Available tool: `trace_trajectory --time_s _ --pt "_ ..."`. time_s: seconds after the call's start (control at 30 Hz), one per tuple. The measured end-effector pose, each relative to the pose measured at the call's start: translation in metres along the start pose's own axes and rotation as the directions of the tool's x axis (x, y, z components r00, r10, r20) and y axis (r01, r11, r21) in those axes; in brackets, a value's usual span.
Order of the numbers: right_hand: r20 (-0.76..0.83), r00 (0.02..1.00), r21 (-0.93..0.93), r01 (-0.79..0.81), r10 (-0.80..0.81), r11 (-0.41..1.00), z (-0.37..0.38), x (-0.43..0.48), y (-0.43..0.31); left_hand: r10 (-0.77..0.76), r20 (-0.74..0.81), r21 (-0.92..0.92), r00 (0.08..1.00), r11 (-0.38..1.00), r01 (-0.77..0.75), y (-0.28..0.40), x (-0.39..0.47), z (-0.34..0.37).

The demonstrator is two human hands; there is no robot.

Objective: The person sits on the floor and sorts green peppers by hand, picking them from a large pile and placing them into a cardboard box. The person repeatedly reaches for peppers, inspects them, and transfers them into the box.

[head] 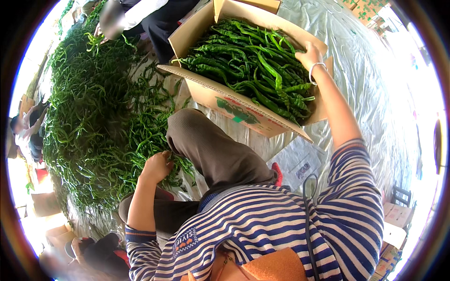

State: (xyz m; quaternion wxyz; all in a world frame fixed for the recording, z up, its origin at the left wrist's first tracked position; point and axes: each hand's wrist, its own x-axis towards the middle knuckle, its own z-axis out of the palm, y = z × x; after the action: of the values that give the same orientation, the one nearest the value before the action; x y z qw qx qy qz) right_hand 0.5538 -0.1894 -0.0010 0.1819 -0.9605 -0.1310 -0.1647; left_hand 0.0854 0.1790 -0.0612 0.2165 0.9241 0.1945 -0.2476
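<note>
A wide pile of long green chili peppers [95, 130] spreads over plastic sheeting to the left. My left hand [161, 165] is at the pile's near right edge, by my knee, its fingers curled; whether a pepper is between them is hidden. Ahead of me stands an open cardboard box [232, 107] with printed sides, filled with green chili peppers [253, 63] laid mostly lengthwise. My right hand [310, 58], with a bracelet at the wrist, reaches over the box's right end. Its fingers touch the peppers near the inner wall; their grip is unclear.
Another person's dark-trousered legs [158, 28] are just left of the box. More people sit beyond the pile and at the lower left. A printed sheet [299, 163] lies beside my foot on the plastic sheeting [362, 80]. Cartons [397, 214] stand at the lower right.
</note>
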Motion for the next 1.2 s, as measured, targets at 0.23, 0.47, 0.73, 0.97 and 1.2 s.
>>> trace_trajectory --time_s 0.23,0.47,0.73,0.97,1.2 --pt "0.611 0.79 -0.503 0.434 -0.048 0.748 0.01 0.032 -0.008 -0.109 0.031 0.041 0.994 0.993 0.108 -0.02 0.001 0.012" --pt "0.727 0.676 -0.237 0.41 -0.119 0.881 0.038 0.046 0.026 -0.174 0.051 0.037 0.983 0.984 0.173 -0.048 0.001 0.038" --pt "0.648 0.759 -0.346 0.211 0.07 0.914 0.048 0.053 0.049 -0.213 0.144 -0.057 0.966 0.973 0.223 -0.045 0.015 0.035" --pt "0.57 0.817 -0.453 0.225 0.087 0.863 0.055 0.048 0.054 -0.166 0.101 -0.057 0.981 0.983 0.172 -0.054 0.02 0.041" --pt "0.647 0.752 -0.372 0.165 0.127 0.913 0.042 0.053 0.042 -0.123 0.137 -0.032 0.983 0.991 0.129 -0.051 0.031 0.039"
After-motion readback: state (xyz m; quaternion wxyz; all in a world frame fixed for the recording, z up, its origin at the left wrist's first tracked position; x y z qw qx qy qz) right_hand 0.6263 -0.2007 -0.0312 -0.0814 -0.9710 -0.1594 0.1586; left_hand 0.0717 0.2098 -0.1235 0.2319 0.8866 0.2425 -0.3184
